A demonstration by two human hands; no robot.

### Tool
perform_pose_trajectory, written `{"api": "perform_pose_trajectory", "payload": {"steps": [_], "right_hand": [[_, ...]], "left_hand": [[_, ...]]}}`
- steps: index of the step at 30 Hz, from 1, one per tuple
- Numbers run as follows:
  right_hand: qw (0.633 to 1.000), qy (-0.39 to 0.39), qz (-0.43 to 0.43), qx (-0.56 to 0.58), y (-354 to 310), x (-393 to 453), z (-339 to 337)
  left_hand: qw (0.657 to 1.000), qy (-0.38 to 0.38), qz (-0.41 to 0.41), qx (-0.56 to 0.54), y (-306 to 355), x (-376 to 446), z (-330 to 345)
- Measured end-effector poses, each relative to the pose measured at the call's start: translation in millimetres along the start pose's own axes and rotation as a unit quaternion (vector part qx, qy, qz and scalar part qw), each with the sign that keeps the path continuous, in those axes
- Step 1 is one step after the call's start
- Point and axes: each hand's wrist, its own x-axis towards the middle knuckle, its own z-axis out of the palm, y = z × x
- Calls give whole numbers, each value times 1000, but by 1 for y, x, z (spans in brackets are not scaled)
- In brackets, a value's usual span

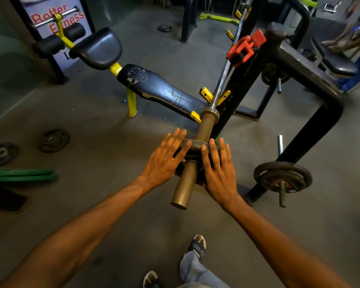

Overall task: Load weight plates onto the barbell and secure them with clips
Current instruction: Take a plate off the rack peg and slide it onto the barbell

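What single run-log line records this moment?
hands: left, right flat on weight plate | plate: on barbell sleeve, short of collar | red clips: on rack

Bare brown barbell sleeve [205,125] runs free up to the steel collar [210,113]. Black steel rack upright [237,90] stands just right of that stretch; yellow bar hooks [206,94] and worn black padded bench [162,90] crowd the left. Red plastic clip [245,47] sits on the rack above. Open grey floor [112,142] left of the sleeve end.

Left hand [164,163], right hand [218,171]: fingers straight, arms extended.
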Motion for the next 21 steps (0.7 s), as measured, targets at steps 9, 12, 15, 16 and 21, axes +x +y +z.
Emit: {"api": "perform_pose_trajectory", "payload": {"steps": [9,12,15,16,21], "right_hand": [[996,-16,-50,75,14,1,-6],[996,-2,-62,66,15,-2,1],[998,16,-50,30,22,4,11],[999,15,-44,25,26,8,14],[998,4,-52,26,42,27,21]], "left_hand": [[996,-48,64,-43,-19,2,-1],[998,-17,55,-39,-17,0,6],[998,-21,53,-37,-23,7,10],[998,-28,50,-35,-25,11,12],[998,-40,30,-31,-35,26,29]]}}
